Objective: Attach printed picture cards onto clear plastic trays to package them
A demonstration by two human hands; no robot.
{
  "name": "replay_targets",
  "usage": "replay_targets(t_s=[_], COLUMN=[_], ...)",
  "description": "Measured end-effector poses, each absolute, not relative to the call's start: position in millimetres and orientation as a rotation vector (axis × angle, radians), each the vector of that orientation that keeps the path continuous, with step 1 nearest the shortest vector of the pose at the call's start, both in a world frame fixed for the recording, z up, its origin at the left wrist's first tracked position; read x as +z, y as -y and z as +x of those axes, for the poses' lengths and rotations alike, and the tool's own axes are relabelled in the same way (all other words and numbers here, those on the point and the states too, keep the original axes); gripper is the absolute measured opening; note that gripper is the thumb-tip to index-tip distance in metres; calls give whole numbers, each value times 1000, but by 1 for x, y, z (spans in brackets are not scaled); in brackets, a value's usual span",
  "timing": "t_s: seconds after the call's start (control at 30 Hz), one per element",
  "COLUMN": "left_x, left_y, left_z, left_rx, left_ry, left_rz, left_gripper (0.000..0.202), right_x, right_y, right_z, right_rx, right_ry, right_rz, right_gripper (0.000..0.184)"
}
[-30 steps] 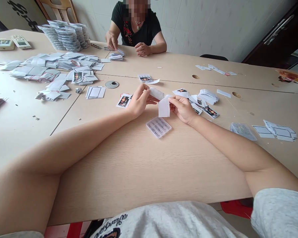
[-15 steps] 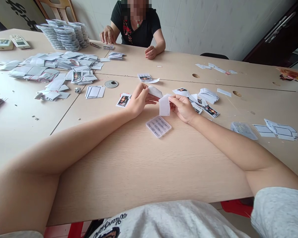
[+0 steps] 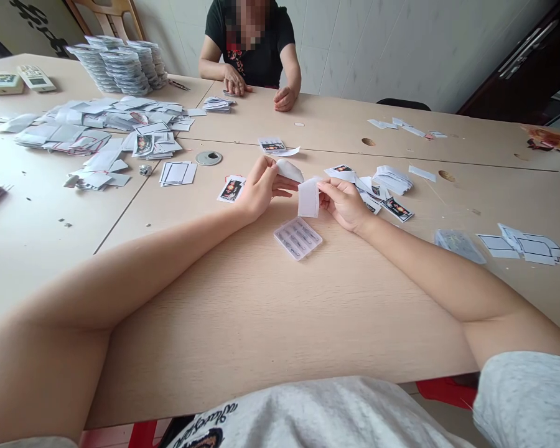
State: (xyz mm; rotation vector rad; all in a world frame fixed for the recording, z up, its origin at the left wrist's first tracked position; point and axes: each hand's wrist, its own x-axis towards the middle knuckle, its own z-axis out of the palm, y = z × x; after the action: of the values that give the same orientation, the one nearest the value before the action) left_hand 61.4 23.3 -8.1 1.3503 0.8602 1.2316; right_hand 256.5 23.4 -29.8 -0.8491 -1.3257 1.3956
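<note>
Curved white paper piece: pinched by left hand, beyond clear compartmented plastic box | rectangular white paper slip: edge-gripped by right hand, near box's far edge (presumably leaving its face uncovered)

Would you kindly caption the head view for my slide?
Left hand and right hand hold white paper near a compartmented box on the table.

Beyond the fingers runs a pale, streaked wall. A wide wood-grained table spreads beneath them; a wooden chair stands far left of them, a dark, long-handled cabinet far right.
</note>
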Motion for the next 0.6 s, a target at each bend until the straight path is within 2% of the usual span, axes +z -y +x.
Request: replay_targets(t_s=[0.4,0.6], left_x=[-10,-6], left_y=[-24,-21], left_z=[60,58], left_rx=[1285,1259], left_ry=[-863,-862], left_rz=[1339,1347], left_gripper=[17,15], right_x=[-30,-9], right_y=[-21,-35], right_z=[253,271], right_rx=[1387,1184], right_ry=[1247,1212], right_rz=[-838,-905], right_gripper=[33,27])
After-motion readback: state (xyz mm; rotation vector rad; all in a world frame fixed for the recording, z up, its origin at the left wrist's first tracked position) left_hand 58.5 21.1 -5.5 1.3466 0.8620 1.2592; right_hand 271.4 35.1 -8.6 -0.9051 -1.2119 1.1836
